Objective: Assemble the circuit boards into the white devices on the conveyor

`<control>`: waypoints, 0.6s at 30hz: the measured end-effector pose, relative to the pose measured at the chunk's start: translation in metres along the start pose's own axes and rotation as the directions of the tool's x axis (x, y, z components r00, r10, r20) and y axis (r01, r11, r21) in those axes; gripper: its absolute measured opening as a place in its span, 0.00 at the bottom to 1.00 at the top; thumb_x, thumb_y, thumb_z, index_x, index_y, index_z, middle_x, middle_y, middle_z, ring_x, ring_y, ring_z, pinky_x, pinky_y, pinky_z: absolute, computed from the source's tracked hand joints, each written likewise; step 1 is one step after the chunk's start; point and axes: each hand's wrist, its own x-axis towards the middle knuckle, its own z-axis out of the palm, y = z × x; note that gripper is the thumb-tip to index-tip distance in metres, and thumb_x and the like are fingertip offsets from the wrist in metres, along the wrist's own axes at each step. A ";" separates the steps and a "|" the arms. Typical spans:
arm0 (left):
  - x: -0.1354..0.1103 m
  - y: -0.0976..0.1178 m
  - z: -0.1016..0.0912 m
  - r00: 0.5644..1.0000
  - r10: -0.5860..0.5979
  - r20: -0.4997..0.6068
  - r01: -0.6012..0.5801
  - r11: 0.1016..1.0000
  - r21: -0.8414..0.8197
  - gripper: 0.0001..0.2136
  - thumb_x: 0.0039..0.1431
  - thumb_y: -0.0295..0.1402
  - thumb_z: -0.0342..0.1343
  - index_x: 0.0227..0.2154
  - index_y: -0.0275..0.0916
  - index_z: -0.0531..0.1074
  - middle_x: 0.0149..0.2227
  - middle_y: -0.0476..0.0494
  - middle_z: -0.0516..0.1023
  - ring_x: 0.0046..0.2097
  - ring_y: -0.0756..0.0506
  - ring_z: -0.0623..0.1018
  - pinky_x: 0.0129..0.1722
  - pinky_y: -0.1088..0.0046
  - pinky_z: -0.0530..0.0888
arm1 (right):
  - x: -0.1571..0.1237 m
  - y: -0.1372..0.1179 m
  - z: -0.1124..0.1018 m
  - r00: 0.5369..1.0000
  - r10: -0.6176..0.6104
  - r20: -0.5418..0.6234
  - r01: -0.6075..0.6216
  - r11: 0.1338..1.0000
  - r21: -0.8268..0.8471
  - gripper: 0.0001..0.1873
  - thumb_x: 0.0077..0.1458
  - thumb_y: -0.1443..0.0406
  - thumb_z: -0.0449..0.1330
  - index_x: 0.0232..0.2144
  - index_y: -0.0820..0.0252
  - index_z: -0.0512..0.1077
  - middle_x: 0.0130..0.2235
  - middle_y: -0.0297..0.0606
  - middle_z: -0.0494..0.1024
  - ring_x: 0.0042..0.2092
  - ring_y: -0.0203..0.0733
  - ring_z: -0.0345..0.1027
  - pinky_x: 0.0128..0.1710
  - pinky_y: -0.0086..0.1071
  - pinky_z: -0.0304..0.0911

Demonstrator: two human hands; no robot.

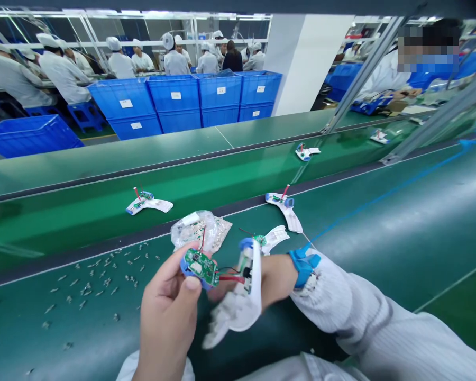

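My left hand [168, 312] grips a green circuit board [200, 266] seated in a blue plastic housing, thumb on its near edge. Red and black wires run from the board to a curved white plastic shell [255, 286] with a blue end, whose lower part is blurred. Behind that shell is my right hand [276, 280], with a blue strap [304, 264] at the wrist. Its fingers are mostly hidden or smeared, so I cannot tell whether they hold the shell. Just beyond lie a clear plastic bag [194, 228] of small parts and another white shell [275, 238] with a board.
Many tiny metal-looking parts [89, 286] are scattered over the green work surface at left. White shells with boards and red wires [150, 204] lie along the green belt [103, 193], one [287, 211] across its near edge. Metal posts [363, 74], blue bins [174, 95] and seated co-workers are beyond.
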 end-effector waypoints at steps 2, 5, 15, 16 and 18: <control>-0.003 0.004 0.003 0.996 -0.015 -0.085 0.023 0.996 0.091 0.17 0.44 0.38 0.67 0.39 0.42 0.78 0.35 0.43 0.83 0.37 0.43 0.81 0.35 0.73 0.78 | 0.002 0.000 0.002 0.971 -0.001 -0.240 0.013 0.999 0.052 0.15 0.44 0.57 0.66 0.31 0.63 0.75 0.33 0.37 0.78 0.37 0.39 0.71 0.40 0.32 0.67; -0.006 0.007 0.008 0.987 0.061 -0.150 -0.016 0.959 0.283 0.16 0.44 0.37 0.67 0.38 0.43 0.79 0.36 0.46 0.83 0.36 0.44 0.81 0.34 0.74 0.78 | -0.001 -0.015 0.009 0.861 -0.041 -0.506 0.073 0.996 0.043 0.09 0.52 0.61 0.58 0.32 0.61 0.74 0.35 0.37 0.77 0.38 0.37 0.69 0.42 0.33 0.64; -0.011 0.009 0.001 0.965 0.259 -0.029 -0.171 0.713 0.680 0.14 0.44 0.40 0.66 0.37 0.46 0.79 0.35 0.48 0.81 0.35 0.42 0.79 0.30 0.73 0.75 | 0.006 -0.047 0.043 0.846 -0.307 -0.435 0.258 0.951 -0.169 0.08 0.45 0.69 0.62 0.17 0.63 0.72 0.21 0.31 0.72 0.26 0.30 0.64 0.27 0.24 0.60; -0.010 0.009 -0.001 0.974 0.226 -0.021 -0.159 0.743 0.650 0.14 0.44 0.39 0.66 0.37 0.46 0.79 0.35 0.48 0.81 0.35 0.43 0.79 0.29 0.74 0.76 | 0.008 -0.044 0.040 0.839 -0.338 -0.426 0.293 0.941 -0.168 0.08 0.46 0.68 0.62 0.17 0.63 0.72 0.21 0.31 0.72 0.25 0.30 0.64 0.27 0.24 0.60; -0.006 0.007 -0.003 0.991 0.134 -0.025 -0.100 0.842 0.530 0.14 0.45 0.38 0.66 0.38 0.46 0.79 0.34 0.48 0.82 0.33 0.45 0.80 0.28 0.77 0.76 | 0.013 -0.041 0.034 0.821 -0.385 -0.421 0.342 0.923 -0.175 0.09 0.47 0.68 0.62 0.17 0.63 0.71 0.21 0.32 0.72 0.25 0.30 0.64 0.27 0.25 0.61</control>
